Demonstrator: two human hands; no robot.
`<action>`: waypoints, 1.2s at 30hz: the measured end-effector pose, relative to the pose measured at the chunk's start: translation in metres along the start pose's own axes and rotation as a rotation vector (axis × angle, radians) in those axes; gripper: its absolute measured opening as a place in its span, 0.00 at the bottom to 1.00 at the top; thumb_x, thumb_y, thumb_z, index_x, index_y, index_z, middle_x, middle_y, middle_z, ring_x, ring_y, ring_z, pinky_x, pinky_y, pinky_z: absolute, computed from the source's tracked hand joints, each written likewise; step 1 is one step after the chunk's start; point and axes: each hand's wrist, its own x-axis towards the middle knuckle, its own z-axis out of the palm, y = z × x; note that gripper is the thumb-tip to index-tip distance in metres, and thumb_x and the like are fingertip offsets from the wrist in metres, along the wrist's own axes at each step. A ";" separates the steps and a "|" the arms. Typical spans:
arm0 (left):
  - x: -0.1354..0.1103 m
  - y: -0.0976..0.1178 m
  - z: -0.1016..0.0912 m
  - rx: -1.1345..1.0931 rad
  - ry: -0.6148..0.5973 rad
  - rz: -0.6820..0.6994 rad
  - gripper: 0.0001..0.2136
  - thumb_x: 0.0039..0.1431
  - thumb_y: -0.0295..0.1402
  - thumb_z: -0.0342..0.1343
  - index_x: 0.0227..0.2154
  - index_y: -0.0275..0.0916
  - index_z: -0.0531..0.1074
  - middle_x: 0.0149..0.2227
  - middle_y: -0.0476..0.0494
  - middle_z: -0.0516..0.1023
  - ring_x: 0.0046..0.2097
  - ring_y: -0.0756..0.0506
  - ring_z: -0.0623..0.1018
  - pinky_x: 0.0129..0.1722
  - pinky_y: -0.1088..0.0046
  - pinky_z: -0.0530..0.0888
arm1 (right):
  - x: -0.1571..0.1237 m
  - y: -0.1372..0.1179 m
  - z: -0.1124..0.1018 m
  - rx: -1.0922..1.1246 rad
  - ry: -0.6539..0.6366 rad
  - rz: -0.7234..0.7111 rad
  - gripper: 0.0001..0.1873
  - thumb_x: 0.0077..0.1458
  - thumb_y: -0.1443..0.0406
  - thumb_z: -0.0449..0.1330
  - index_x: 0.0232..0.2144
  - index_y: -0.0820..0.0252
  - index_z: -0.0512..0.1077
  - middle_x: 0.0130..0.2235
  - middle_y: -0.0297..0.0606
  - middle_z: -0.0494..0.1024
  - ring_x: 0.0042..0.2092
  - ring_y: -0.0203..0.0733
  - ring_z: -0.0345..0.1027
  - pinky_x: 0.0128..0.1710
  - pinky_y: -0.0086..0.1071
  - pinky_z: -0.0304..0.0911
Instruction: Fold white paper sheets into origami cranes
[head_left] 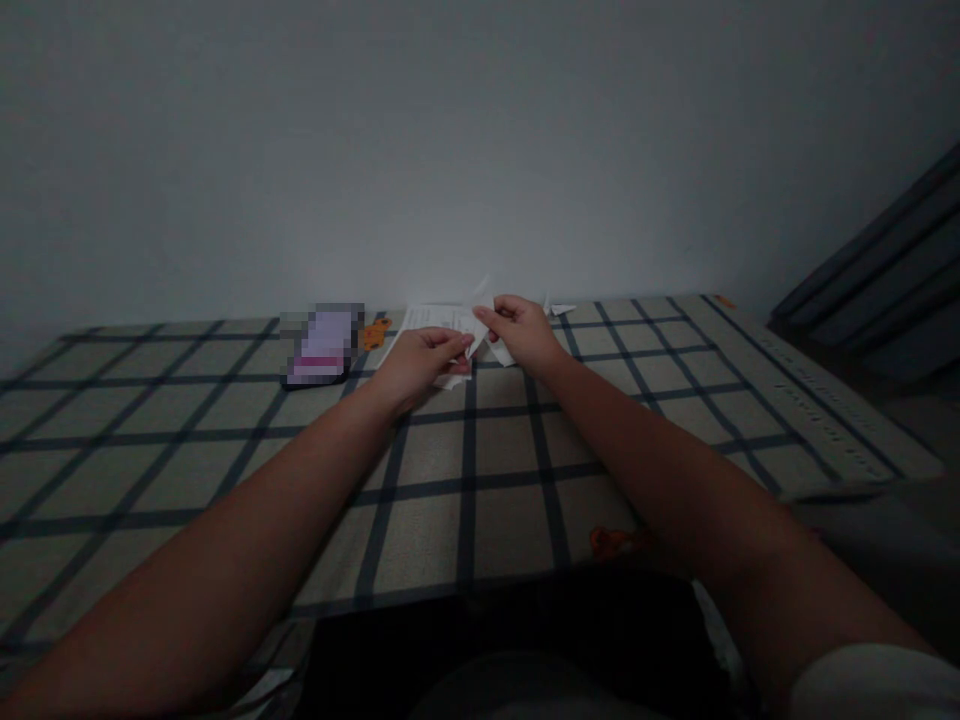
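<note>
Both hands meet over the far middle of the table, holding a small piece of white paper (481, 330) between them. My left hand (427, 362) pinches its lower left part, thumb on top. From the right, my right hand (519, 326) grips the upper edge between thumb and curled fingers. Beneath and behind my left hand lies a printed sheet of paper (424, 318), partly covered. A white scrap (454, 382) shows just below the left fingers. The exact folds of the held paper are too small to make out.
A checked cloth (435, 450) covers the table, which meets a plain wall (480, 150). A phone (324, 345), blurred out, lies left of the hands beside an orange item (375, 333). White folded paper (562, 309) lies behind my right hand. Another orange item (619, 541) is near the front edge.
</note>
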 end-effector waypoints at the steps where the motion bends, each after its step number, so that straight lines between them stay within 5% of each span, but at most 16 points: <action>1: 0.000 0.000 0.000 0.012 0.002 0.001 0.14 0.49 0.44 0.68 0.25 0.38 0.77 0.26 0.45 0.78 0.26 0.49 0.75 0.25 0.76 0.70 | 0.000 0.000 0.000 0.000 0.001 0.000 0.23 0.55 0.48 0.60 0.23 0.57 0.60 0.23 0.29 0.65 0.26 0.32 0.56 0.25 0.28 0.51; 16: 0.000 0.001 0.002 -0.119 -0.047 -0.070 0.10 0.52 0.39 0.67 0.26 0.37 0.78 0.29 0.44 0.78 0.28 0.52 0.75 0.32 0.75 0.77 | 0.001 -0.001 -0.002 0.011 0.042 0.022 0.21 0.58 0.51 0.61 0.24 0.57 0.60 0.23 0.29 0.63 0.27 0.33 0.57 0.27 0.29 0.52; 36: -0.007 0.011 0.008 -0.137 -0.034 -0.130 0.06 0.60 0.30 0.61 0.27 0.35 0.75 0.26 0.49 0.75 0.25 0.55 0.72 0.26 0.81 0.70 | 0.002 0.001 -0.001 0.056 0.080 -0.011 0.24 0.55 0.48 0.62 0.22 0.57 0.59 0.21 0.28 0.63 0.25 0.32 0.56 0.26 0.29 0.52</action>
